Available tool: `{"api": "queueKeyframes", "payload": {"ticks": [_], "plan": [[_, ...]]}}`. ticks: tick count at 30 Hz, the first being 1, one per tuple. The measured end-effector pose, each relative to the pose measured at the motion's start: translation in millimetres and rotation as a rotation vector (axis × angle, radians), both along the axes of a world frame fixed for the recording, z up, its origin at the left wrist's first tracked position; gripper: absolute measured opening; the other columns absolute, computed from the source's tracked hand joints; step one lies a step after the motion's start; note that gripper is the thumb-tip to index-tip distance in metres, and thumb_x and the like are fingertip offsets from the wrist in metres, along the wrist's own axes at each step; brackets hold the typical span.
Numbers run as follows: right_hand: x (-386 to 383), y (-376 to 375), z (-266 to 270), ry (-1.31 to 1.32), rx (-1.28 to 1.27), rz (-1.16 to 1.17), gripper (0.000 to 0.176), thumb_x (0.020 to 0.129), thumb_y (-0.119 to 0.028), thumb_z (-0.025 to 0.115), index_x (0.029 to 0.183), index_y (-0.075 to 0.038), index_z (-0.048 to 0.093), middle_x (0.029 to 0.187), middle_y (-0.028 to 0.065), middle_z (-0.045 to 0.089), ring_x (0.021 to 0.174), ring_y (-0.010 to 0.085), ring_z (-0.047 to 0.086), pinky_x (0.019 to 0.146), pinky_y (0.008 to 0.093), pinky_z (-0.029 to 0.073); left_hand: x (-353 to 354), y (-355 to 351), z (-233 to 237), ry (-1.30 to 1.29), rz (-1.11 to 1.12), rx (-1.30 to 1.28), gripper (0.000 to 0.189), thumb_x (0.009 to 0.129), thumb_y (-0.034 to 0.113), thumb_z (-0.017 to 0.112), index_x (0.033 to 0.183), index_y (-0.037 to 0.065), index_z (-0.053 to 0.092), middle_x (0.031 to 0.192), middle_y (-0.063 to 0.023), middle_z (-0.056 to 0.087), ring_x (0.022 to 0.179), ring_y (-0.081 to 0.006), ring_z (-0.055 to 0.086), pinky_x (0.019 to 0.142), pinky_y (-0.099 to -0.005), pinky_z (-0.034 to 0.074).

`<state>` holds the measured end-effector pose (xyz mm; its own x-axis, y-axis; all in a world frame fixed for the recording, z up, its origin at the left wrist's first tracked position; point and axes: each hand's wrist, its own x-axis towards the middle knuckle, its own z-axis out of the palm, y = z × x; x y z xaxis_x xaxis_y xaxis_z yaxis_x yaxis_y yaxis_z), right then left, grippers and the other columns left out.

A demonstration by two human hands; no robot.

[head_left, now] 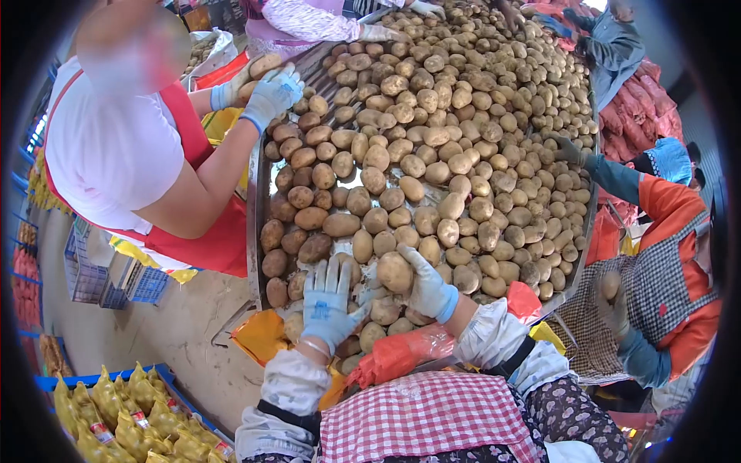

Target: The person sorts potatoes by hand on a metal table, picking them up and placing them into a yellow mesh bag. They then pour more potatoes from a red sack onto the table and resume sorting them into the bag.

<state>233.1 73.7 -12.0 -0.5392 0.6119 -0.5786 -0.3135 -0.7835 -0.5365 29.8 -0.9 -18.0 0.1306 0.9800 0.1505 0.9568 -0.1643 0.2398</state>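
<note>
Many potatoes [432,147] cover a large metal table [256,193]. At its near edge my left hand [330,305], in a white and blue glove, has its fingers spread over the potatoes and holds nothing. To its right my right hand [424,287], gloved alike, grips a round potato [394,272], with its thumb and fingers at the potato's right side. Below my hands lie an orange-red plastic bag [401,353] and more potatoes. A red checked cloth [424,417] covers my front.
A person in a red apron [204,166] stands at the left, holding potatoes. Another in orange sleeves [668,208] works at the right. More people stand at the far side. A blue crate [166,378] of yellow net bags sits lower left; crates [147,284] stand behind.
</note>
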Motion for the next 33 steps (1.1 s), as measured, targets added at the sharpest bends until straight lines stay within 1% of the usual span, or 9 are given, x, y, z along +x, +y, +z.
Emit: {"api": "queueKeyframes", "payload": {"ticks": [6,7,10,12,16,18,20,26,33], "plan": [[20.7,-1.9,21.7,0.476,0.025,-0.051,0.045,0.096,-0.038,0.047,0.127,-0.005,0.050,0.117,0.0167,0.061,0.101,0.0266,0.063,0.083,0.0419,0.054,-14.5,17.9,60.1,-0.267,0.226,-0.892,0.066,0.083,0.040,0.059,0.139,0.009,0.041,0.134,-0.0197,0.046,0.124,-0.0360,0.043,0.104,-0.0503,0.030],[20.8,-3.5,15.6,0.480,0.028,-0.053,0.045,0.096,-0.038,0.047,0.127,-0.005,0.050,0.117,0.0167,0.061,0.101,0.0266,0.063,0.083,0.0419,0.054,-17.0,27.1,64.5,-0.283,0.188,-0.683,0.056,0.086,0.035,0.055,0.134,0.007,0.046,0.135,-0.0219,0.046,0.123,-0.0384,0.043,0.106,-0.0491,0.029],[18.9,-5.8,-0.3,-0.048,0.412,-0.095,0.038,0.093,-0.033,0.056,0.118,-0.006,0.057,0.108,0.0136,0.064,0.097,0.0278,0.065,0.078,0.0350,0.054,-13.7,63.0,8.6,-0.036,0.138,0.247,0.056,0.084,0.035,0.056,0.131,0.006,0.049,0.135,-0.0222,0.044,0.124,-0.0401,0.041,0.107,-0.0513,0.026],[24.4,-2.5,9.3,-0.794,0.821,0.158,0.027,0.091,-0.026,0.059,0.107,-0.005,0.064,0.105,0.0143,0.065,0.102,0.0277,0.063,0.084,0.0347,0.050,-12.2,59.8,-13.9,0.030,0.127,0.103,0.059,0.082,0.037,0.058,0.131,0.007,0.049,0.137,-0.0221,0.043,0.127,-0.0423,0.037,0.109,-0.0527,0.024],[42.2,10.4,18.3,-1.183,1.541,0.069,0.019,0.085,-0.016,0.060,0.101,-0.007,0.066,0.112,0.0181,0.062,0.105,0.0342,0.058,0.089,0.0410,0.046,-18.8,20.2,-3.4,-0.125,-0.216,0.014,0.040,0.079,0.030,0.062,0.113,0.008,0.063,0.133,-0.0197,0.048,0.123,-0.0395,0.043,0.103,-0.0486,0.035],[32.2,9.0,18.2,-1.310,1.525,-0.017,0.025,0.083,-0.022,0.062,0.104,-0.009,0.065,0.120,0.0189,0.058,0.111,0.0406,0.052,0.094,0.0488,0.042,-20.2,29.7,-1.2,-0.199,-0.157,0.037,0.042,0.079,0.028,0.062,0.116,0.009,0.061,0.132,-0.0187,0.049,0.121,-0.0374,0.046,0.100,-0.0476,0.038],[19.9,10.5,19.8,-1.210,1.416,0.625,0.041,0.082,-0.040,0.060,0.113,-0.012,0.061,0.132,0.0179,0.050,0.126,0.0406,0.041,0.104,0.0504,0.032,-21.4,52.0,0.8,-0.271,-0.098,0.071,0.044,0.078,0.025,0.063,0.119,0.009,0.059,0.130,-0.0177,0.050,0.120,-0.0352,0.048,0.097,-0.0466,0.041],[14.2,-9.8,9.7,-1.142,1.485,0.625,0.049,0.083,-0.043,0.061,0.120,-0.011,0.060,0.134,0.0191,0.049,0.125,0.0420,0.043,0.107,0.0491,0.031,-11.9,111.7,-8.6,0.286,0.052,-0.192,0.064,0.078,0.028,0.063,0.137,0.014,0.043,0.137,-0.0135,0.044,0.103,-0.0302,0.056,0.082,-0.0438,0.047],[26.9,5.0,4.8,-0.696,0.967,0.091,0.030,0.092,-0.017,0.056,0.118,-0.003,0.060,0.119,0.0150,0.061,0.111,0.0234,0.057,0.095,0.0334,0.044,-31.7,115.2,-8.0,0.114,-0.119,-0.218,0.066,0.075,0.029,0.067,0.136,0.018,0.044,0.146,-0.0175,0.032,0.106,-0.0336,0.055,0.089,-0.0454,0.044]]}}
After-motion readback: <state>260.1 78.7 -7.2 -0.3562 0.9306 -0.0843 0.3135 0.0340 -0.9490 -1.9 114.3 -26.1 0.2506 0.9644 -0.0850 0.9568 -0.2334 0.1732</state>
